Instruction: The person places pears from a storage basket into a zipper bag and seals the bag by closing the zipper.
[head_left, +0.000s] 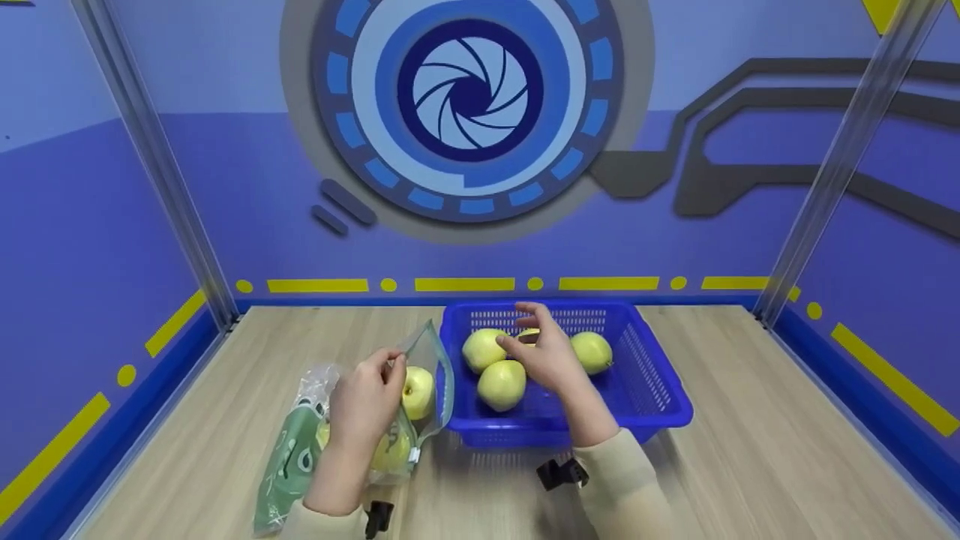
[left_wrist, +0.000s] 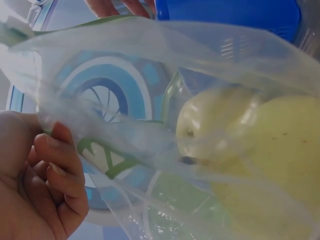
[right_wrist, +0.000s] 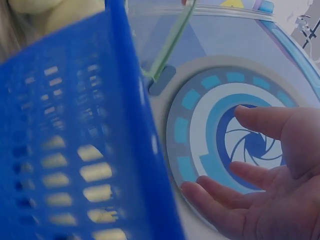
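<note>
My left hand (head_left: 367, 401) pinches the edge of a clear zip bag (left_wrist: 125, 165) with a green rim and a white slider, holding its mouth apart. Inside it show round yellow-green fruits that look like apples, one pale fruit (head_left: 418, 393) near the opening. My right hand (head_left: 551, 352) is over the blue basket (head_left: 660, 375), fingers spread and thumb apart, with nothing in its grasp. Below and beside it in the basket lie several more of these fruits, such as the nearest fruit (head_left: 502, 385); one is partly hidden behind the hand.
A green-and-clear plastic package (head_left: 289, 465) lies flat on the wooden table (head_left: 750, 450), left of the zip bag. The basket stands close to the bag's right side. Blue printed panels (head_left: 472, 255) enclose the table at the back and sides.
</note>
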